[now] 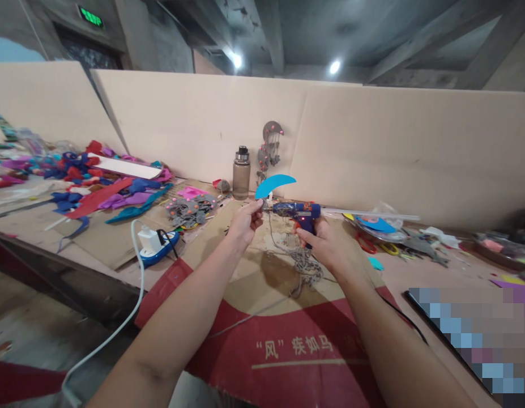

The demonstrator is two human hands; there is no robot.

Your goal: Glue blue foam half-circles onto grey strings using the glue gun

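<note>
My left hand (247,220) pinches a bright blue crescent-shaped piece (276,184), perhaps felt, by its lower left end. In my right hand (319,238) is a blue hot glue gun (297,211) with a small red light and a long clear glue stick (372,214) out of its back. The gun's nozzle points left, close to my left fingertips; whether it touches the piece I cannot tell. Grey yarn (304,266) hangs down from near my left fingers to a tangled heap on the cardboard (211,249) below.
A water bottle (241,173) stands by the back board, beside a grey crescent ornament (272,133) with pink dots. Coloured scraps (118,192) pile up at left, near a power strip (160,249). Red-handled scissors (366,243) and a blurred-out screen (474,340) lie at right.
</note>
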